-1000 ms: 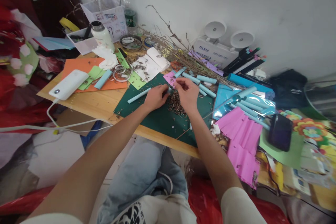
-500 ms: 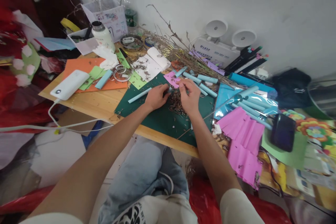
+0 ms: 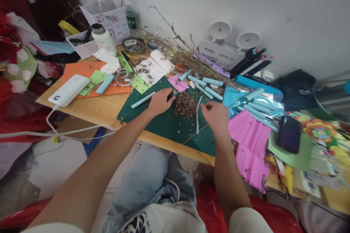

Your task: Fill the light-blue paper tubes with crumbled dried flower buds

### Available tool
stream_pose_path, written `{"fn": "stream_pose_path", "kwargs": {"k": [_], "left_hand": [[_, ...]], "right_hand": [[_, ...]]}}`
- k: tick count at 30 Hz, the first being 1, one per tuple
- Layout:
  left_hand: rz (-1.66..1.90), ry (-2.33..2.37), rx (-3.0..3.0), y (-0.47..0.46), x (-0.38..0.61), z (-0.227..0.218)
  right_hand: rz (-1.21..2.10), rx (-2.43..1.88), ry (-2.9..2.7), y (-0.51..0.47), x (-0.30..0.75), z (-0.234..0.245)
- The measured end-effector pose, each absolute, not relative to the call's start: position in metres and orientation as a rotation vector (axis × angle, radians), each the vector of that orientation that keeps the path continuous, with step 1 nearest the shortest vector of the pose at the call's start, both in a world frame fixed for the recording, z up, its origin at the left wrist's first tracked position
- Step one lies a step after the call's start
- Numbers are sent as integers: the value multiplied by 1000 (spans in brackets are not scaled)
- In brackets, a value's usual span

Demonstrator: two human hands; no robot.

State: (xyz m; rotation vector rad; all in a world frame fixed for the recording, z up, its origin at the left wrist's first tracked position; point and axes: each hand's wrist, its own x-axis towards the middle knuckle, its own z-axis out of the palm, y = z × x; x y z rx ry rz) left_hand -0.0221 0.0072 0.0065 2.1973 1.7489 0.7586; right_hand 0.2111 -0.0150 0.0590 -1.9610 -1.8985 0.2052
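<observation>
On the green cutting mat (image 3: pixel 164 131), my left hand (image 3: pixel 161 101) pinches a small light blue paper tube (image 3: pixel 175 93), mostly hidden by the fingers. Just right of these fingertips lies a heap of small brown seed-like bits (image 3: pixel 186 105). My right hand (image 3: pixel 216 114) is over the mat's right side with curled, closed fingers; whether anything is between them cannot be made out. Close to its fingertips is a narrow pale strip (image 3: pixel 198 116). A thin stick (image 3: pixel 195 134) runs across the mat toward this hand. Left of my left hand rests another light blue tube (image 3: pixel 143 100).
More blue tubes (image 3: pixel 213 93) lie behind the heap, by dry twigs (image 3: pixel 188 56). A white power bank (image 3: pixel 69 90) with a cable and an open bottle (image 3: pixel 104 39) stand left. Pink crepe paper (image 3: pixel 248 131) and a dark case (image 3: pixel 289 134) are right.
My right hand has moved right, away from the left fingertips and the heap, uncovering the heap and the pale strip. The left hand stays about where it was. The view has shifted slightly.
</observation>
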Motion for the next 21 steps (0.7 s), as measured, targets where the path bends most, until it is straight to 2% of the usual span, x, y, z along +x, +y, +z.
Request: {"fn": "stream_pose_path", "kwargs": {"k": [4,7,13,17,21], "left_hand": [[747,1760,2204,8,-22,5],[763,1756,2216,8,-22,4],[776,1751,2208,8,-23,3],[803,1735,2205,9,-23,3],[821,1731,2221,8,-22,3]], "right_hand": [[288,-2323,-2089,-25,209,46],[368,-2372,-2129,-28,207,49],[593,-2012,-1795,-29,224,82],[861,-1569,-1465,-23,202,101],[786,-1252,-1440,-11,165,109]]}}
